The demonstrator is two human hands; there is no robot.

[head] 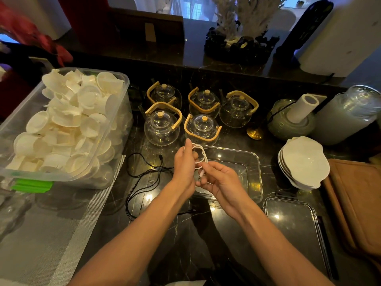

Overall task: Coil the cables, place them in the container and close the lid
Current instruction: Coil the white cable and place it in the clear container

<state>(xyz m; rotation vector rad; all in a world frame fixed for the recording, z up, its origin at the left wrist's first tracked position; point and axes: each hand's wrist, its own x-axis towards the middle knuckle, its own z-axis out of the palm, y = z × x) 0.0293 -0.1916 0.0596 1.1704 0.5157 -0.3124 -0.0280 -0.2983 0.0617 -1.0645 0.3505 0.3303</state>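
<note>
Gripping white cable [201, 155] loops in left hand [184, 162] — right hand [219, 180] pinching loose plug end; container [255, 168] lying open at three o'clock.

Dark marble counter [169, 234] — black cable [144, 183], container [254, 159], lid [294, 226].

Dim indoor light from overhead; small bright glints dot the glossy black countertop [165, 219] at centre and lower right. The windows along the top edge glow bluish. Wide-angle bending curves the frame's edges, and the corners go soft.
</note>
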